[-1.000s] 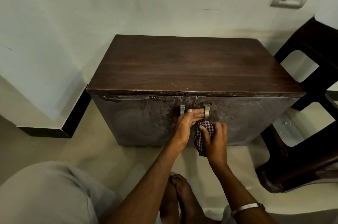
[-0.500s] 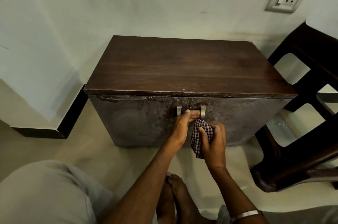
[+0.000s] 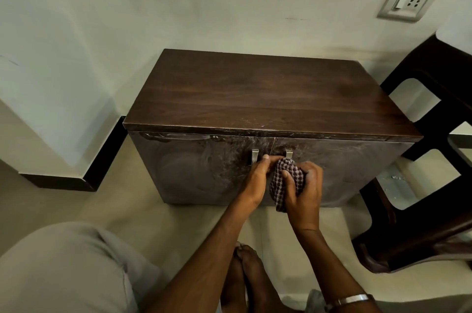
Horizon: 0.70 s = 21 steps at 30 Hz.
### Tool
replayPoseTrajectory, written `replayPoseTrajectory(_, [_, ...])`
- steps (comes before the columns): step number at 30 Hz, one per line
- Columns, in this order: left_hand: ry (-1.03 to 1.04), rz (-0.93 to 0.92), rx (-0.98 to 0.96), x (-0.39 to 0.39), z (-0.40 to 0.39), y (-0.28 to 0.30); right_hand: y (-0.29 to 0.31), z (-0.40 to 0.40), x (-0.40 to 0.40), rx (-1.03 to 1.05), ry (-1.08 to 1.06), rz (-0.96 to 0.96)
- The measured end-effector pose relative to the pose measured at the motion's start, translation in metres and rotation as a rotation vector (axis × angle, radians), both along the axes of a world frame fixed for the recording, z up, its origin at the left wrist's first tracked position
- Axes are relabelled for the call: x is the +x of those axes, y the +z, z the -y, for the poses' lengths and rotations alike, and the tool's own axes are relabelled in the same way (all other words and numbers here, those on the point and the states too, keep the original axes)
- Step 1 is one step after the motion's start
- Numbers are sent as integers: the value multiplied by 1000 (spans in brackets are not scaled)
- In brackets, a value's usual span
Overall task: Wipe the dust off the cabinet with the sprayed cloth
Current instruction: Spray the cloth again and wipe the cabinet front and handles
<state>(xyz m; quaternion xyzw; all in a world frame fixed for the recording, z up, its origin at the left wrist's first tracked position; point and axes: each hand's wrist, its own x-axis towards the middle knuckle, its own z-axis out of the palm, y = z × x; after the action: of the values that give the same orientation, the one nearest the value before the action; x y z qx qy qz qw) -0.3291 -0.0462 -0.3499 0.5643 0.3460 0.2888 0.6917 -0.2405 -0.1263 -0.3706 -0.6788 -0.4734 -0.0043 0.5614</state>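
Note:
A low dark wooden cabinet (image 3: 268,98) stands against the wall, its two front doors smeared with pale dust streaks. Two metal handles (image 3: 255,156) sit near the door seam. My right hand (image 3: 305,195) grips a bunched checkered cloth (image 3: 286,182) and holds it against the right door, just below the right handle. My left hand (image 3: 256,179) rests beside it, its fingers laid across the seam between the handles and touching the cloth's top edge.
A dark plastic chair (image 3: 434,159) stands close on the right of the cabinet. A wall socket (image 3: 406,1) is above it. A black skirting (image 3: 76,179) runs along a wall corner on the left. My knee (image 3: 63,269) and feet (image 3: 245,274) are on the pale floor.
Both hands stay at the door seam; the cloth has been bunched a little higher under the right handle. The camera has shifted slightly.

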Motion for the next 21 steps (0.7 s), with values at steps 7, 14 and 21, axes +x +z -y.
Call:
replayPoseTrajectory(7, [10, 52, -59, 0, 0, -2, 15, -20, 5, 10, -36, 74])
replayPoseTrajectory(14, [-3, 3, -49, -1, -2, -3, 2, -7, -9, -35, -41, -13])
replayPoseTrajectory(21, [13, 48, -79, -1, -1, -2, 23, -23, -6, 5, -99, -26])
